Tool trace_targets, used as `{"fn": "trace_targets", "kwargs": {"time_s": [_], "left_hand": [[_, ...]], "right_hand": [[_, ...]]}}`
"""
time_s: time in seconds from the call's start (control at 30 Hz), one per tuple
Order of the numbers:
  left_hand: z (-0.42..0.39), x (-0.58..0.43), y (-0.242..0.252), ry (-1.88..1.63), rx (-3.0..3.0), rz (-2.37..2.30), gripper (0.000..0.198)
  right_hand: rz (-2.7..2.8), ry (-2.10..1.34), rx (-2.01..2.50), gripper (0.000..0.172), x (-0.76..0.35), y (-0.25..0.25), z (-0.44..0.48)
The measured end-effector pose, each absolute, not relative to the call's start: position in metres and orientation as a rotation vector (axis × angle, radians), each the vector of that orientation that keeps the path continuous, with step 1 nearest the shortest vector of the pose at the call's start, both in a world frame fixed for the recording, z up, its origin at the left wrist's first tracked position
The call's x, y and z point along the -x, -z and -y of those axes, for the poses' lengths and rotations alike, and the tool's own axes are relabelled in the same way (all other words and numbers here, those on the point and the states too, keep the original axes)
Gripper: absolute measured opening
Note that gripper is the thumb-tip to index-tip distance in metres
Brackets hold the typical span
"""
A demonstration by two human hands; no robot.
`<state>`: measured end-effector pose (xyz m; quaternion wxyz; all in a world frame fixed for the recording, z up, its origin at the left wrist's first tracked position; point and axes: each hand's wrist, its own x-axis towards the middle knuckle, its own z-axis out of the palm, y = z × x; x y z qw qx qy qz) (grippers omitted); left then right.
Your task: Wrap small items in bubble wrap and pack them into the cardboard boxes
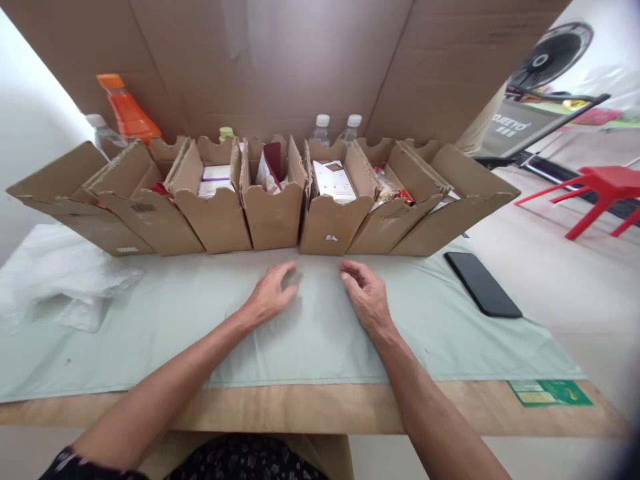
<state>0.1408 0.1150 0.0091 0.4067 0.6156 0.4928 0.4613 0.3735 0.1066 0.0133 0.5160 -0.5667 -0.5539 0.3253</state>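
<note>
My left hand point(271, 291) rests palm down on the pale green cloth point(200, 333), fingers stretched forward, with nothing in it. My right hand point(367, 295) lies on the cloth a little to the right, its fingers loosely curled and holding nothing. Both hands sit just in front of a row of several open cardboard boxes point(273, 217). The middle boxes hold white and dark red packets point(333, 180). The two hands are about a hand's width apart.
A black phone point(482, 284) lies on the cloth at the right. Crumpled clear plastic point(60, 280) sits at the left. Behind the boxes stand an orange bottle point(127, 113) and clear bottles point(321, 130). A green card point(549, 392) lies near the wooden table edge. A red stool point(597, 193) stands to the right.
</note>
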Motion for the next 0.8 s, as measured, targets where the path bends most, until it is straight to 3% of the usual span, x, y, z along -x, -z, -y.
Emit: {"fn": "trace_targets", "kwargs": {"time_s": [0.1, 0.33, 0.4, 0.53, 0.8], "left_hand": [[-0.075, -0.093, -0.017, -1.085, -1.568, -1.22, 0.025], [-0.062, -0.074, -0.016, -1.216, -1.297, -1.361, 0.025], [-0.071, -0.076, -0.014, -1.292, -1.239, -1.384, 0.026], [-0.084, -0.066, -0.011, -1.46, -1.133, -1.451, 0.026], [-0.09, -0.038, -0.014, -1.691, -0.973, -1.503, 0.042]], "right_hand": [[1.383, -0.767, 1.287, 0.042, -0.349, -0.043, -0.098], [1.826, -0.556, 1.151, 0.068, -0.273, -0.139, -0.158], [1.909, -0.459, 1.274, 0.059, -0.257, -0.148, -0.184], [1.956, -0.296, 1.414, 0.024, -0.24, -0.146, -0.2], [2.052, -0.105, 1.243, 0.019, -0.275, -0.131, -0.047]]}}
